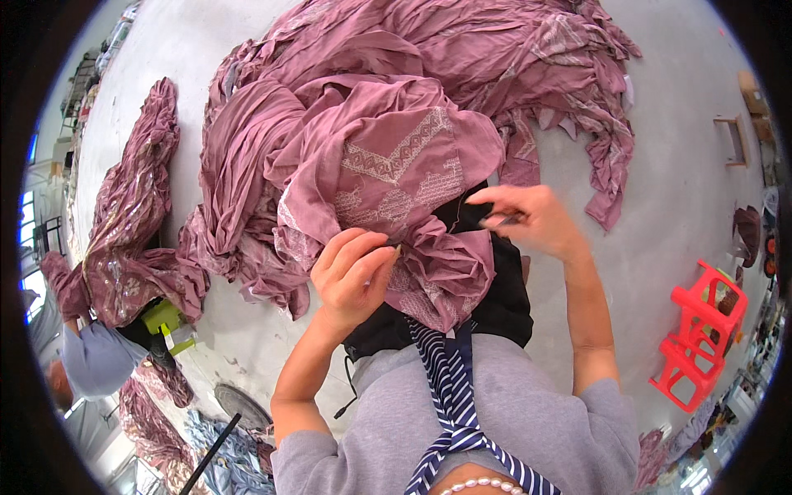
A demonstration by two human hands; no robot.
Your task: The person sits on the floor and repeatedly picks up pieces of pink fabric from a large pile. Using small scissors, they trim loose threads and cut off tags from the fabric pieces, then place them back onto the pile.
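Note:
A dusky pink cloth [412, 157] with white embroidery is bunched over my lap, its folds running on into the heap in front. My left hand [353, 272] is closed in a pinch at its near left edge, thumb and forefinger on the fabric. To the right, my right hand [532, 219] is held just off the cloth with its fingers bent together. Something small and dark shows between those fingers, too little of it to name. A thin pale thread [457, 216] hangs between the cloth and the right fingertips, over my black trousers [507, 293].
More pink embroidered fabric [528, 58] lies heaped on the pale floor ahead. Another pile [136, 198] is at the left, near a person in a blue-grey top [99, 359]. Red plastic stools [701, 338] stand at the right. A wooden frame [733, 140] is farther off.

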